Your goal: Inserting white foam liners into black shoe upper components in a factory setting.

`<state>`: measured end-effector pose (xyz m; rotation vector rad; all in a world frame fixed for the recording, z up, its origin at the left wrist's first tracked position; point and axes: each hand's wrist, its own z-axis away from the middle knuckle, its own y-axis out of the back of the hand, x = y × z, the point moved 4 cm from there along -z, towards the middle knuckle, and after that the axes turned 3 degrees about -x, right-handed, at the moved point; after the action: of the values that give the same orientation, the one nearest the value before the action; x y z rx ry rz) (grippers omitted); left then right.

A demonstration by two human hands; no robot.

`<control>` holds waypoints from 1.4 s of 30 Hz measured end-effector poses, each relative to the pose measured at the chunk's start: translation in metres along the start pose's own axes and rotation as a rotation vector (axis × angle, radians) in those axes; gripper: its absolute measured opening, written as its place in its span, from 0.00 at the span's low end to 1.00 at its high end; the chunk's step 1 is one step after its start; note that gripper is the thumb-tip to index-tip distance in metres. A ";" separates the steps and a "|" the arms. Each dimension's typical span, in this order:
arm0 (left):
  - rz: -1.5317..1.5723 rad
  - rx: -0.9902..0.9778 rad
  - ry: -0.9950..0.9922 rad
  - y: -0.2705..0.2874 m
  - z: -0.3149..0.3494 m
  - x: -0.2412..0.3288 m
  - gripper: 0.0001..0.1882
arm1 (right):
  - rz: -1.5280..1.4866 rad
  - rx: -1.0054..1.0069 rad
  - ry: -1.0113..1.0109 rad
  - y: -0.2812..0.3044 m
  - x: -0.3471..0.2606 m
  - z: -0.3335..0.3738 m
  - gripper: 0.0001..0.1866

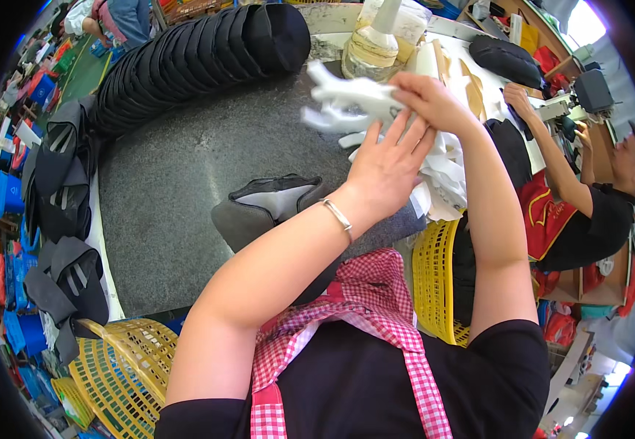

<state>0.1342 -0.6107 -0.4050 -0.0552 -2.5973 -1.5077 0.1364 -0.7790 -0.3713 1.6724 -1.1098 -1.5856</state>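
My right hand (434, 102) pinches several thin white cut-out pieces (357, 95), whose left ends are blurred by motion. My left hand (392, 170) lies just below, back up, with fingers stretched out against the lower edge of these pieces and close to my right fingers. More white cut-out pieces (445, 172) lie in a loose heap under and behind my hands. On the dark worktop, left of my left forearm, rests a dark grey shoe upper (248, 219) with a light lining; my arm hides part of it.
A long row of nested black pieces (200, 66) spans the far left of the worktop (164, 197). Dark uppers (69, 278) hang over its left edge. A glue-smeared pot (371, 51) stands at the back. Yellow baskets (434, 256) flank me. At right, a co-worker (588, 212) works.
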 end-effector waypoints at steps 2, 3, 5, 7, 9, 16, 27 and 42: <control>0.014 -0.183 0.068 -0.025 0.006 0.000 0.41 | 0.121 -0.061 -0.074 -0.001 -0.012 0.002 0.10; 0.023 -0.369 0.150 -0.042 0.012 -0.003 0.42 | 0.203 -0.037 0.042 -0.002 -0.014 0.001 0.09; -0.024 -0.359 0.157 -0.057 0.013 -0.004 0.44 | 0.271 0.232 0.117 0.005 -0.029 0.000 0.09; -0.024 -0.408 0.228 -0.057 0.008 -0.005 0.46 | 0.350 0.645 0.197 0.028 -0.046 0.004 0.09; -0.028 -0.420 0.262 -0.055 0.003 -0.009 0.47 | -0.256 0.780 0.138 0.064 -0.059 0.000 0.09; -0.028 -0.240 0.064 0.042 0.050 0.000 0.28 | -1.340 0.402 0.485 0.042 -0.142 0.015 0.17; 0.098 0.121 0.642 0.130 0.187 -0.065 0.10 | -1.855 0.410 -0.063 -0.175 -0.231 0.019 0.14; 0.063 0.435 0.699 0.135 0.190 -0.108 0.09 | -1.716 0.142 -0.104 -0.184 -0.245 -0.016 0.14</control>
<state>0.2355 -0.3749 -0.3967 0.3621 -2.2319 -0.7172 0.1970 -0.4797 -0.4032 2.8495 0.6109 -2.4261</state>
